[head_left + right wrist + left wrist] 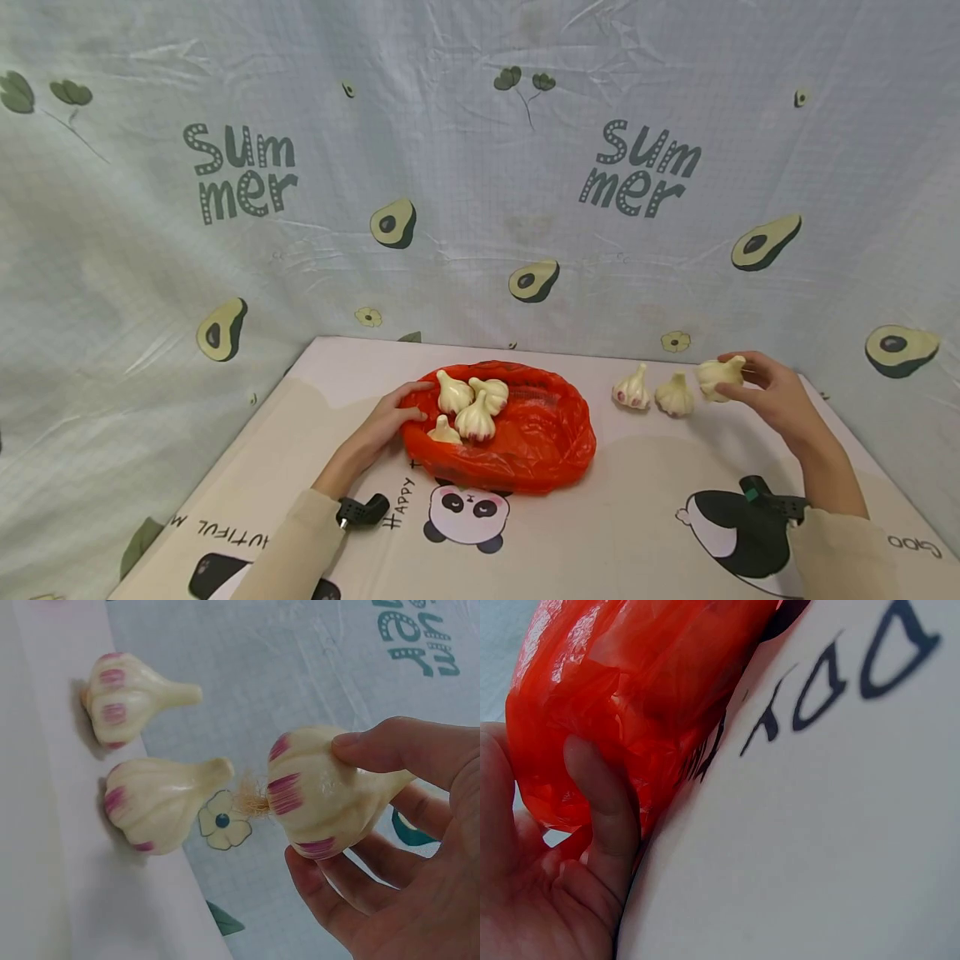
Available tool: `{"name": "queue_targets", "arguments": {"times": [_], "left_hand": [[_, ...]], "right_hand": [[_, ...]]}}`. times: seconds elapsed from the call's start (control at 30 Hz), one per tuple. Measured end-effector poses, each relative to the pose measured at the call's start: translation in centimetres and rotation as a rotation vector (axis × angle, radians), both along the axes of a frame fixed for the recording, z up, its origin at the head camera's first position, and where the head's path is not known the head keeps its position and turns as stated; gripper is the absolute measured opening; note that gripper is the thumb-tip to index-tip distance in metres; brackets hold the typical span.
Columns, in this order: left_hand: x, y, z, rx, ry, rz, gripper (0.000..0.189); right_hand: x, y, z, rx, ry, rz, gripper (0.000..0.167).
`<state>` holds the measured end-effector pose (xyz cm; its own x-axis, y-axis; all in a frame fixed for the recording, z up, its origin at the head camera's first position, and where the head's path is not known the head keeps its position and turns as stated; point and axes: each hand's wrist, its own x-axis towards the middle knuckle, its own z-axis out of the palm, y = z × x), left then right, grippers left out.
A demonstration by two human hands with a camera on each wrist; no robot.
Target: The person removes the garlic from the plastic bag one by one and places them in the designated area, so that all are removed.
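Note:
At the table's right back, my right hand (782,404) holds a garlic bulb (714,380) between thumb and fingers. The right wrist view shows purple streaks and dry roots on this held garlic bulb (319,799). Two more bulbs stand beside it, a near garlic bulb (676,397) and a farther garlic bulb (632,390). My left hand (385,423) grips the left rim of a red plastic bag (540,433), its mouth rolled wide. Several garlic bulbs (476,417) sit in the bag's left part. Up close, the thumb and fingers pinch the red plastic (652,675).
A pale table cover (600,533) carries printed pandas and lettering. Behind and at both sides hangs a curtain (465,167) with avocado prints, meeting the table's back edge. Each wrist bears a dark strap-on camera, such as the left wrist camera (363,510).

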<state>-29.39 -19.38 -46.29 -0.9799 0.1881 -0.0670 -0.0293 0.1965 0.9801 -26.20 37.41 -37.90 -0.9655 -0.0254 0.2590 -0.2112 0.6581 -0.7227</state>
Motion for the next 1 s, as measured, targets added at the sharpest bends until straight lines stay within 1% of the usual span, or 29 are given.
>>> {"name": "queue_targets", "arguments": {"times": [0.2, 0.33, 0.47, 0.53, 0.73, 1.0], "left_hand": [[0.0, -0.1, 0.0, -0.008, -0.002, 0.0, 0.058], [0.0, 0.0, 0.0, -0.015, 0.0, 0.001, 0.058], [0.0, 0.0, 0.0, -0.01, -0.004, 0.002, 0.058], [0.0, 0.1, 0.0, -0.003, -0.009, 0.003, 0.058], [-0.1, 0.1, 0.0, 0.003, -0.02, 0.009, 0.058], [-0.1, 0.0, 0.0, -0.002, -0.014, 0.009, 0.058]], "right_hand": [[-0.3, 0.6, -0.6, 0.003, 0.002, -0.016, 0.049], [-0.4, 1.0, -0.9, 0.03, -0.035, -0.048, 0.054], [-0.6, 1.3, -1.2, 0.029, -0.08, -0.069, 0.058], [-0.7, 1.3, -1.4, 0.021, -0.089, -0.074, 0.058], [-1.0, 1.5, -1.8, 0.012, -0.106, -0.079, 0.06], [-1.7, 2.0, -2.4, -0.002, -0.17, -0.071, 0.064]]}}
